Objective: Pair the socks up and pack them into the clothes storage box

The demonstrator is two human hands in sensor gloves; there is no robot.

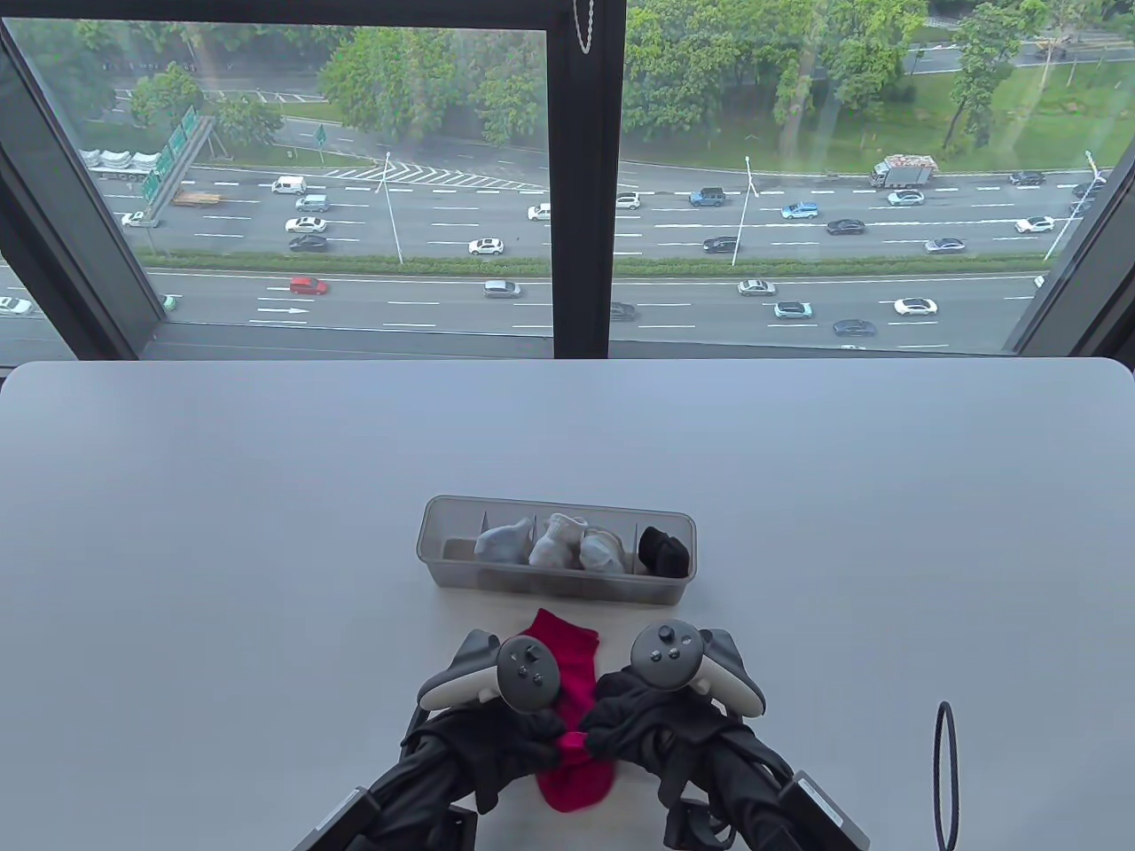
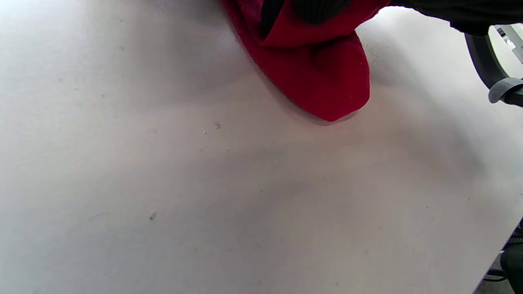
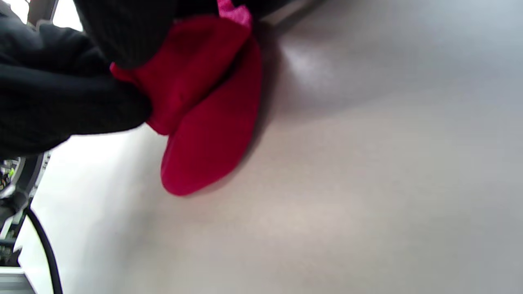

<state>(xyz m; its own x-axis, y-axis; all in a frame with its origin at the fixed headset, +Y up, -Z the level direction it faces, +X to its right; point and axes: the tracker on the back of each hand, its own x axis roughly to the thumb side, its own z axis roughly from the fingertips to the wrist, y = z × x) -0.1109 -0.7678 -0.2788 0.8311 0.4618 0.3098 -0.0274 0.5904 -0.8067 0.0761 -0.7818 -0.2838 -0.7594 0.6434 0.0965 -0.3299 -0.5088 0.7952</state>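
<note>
Red socks (image 1: 567, 709) lie lengthwise on the white table (image 1: 266, 532) just in front of the clear storage box (image 1: 452, 567). My left hand (image 1: 532, 740) and right hand (image 1: 612, 731), both in black gloves, pinch the socks at their middle from either side. The toe end (image 2: 327, 77) rests on the table in the left wrist view. The right wrist view shows the same red toe (image 3: 212, 134) under my dark fingers (image 3: 61, 106). Inside the box sit a pale blue pair (image 1: 503, 541), a grey-white pair (image 1: 557, 542), a cream pair (image 1: 601, 551) and a black pair (image 1: 665, 551).
A black cable loop (image 1: 947, 776) lies near the table's front right. The box's leftmost compartment (image 1: 450, 536) holds nothing. A window with a black frame (image 1: 585, 177) stands behind the table's far edge.
</note>
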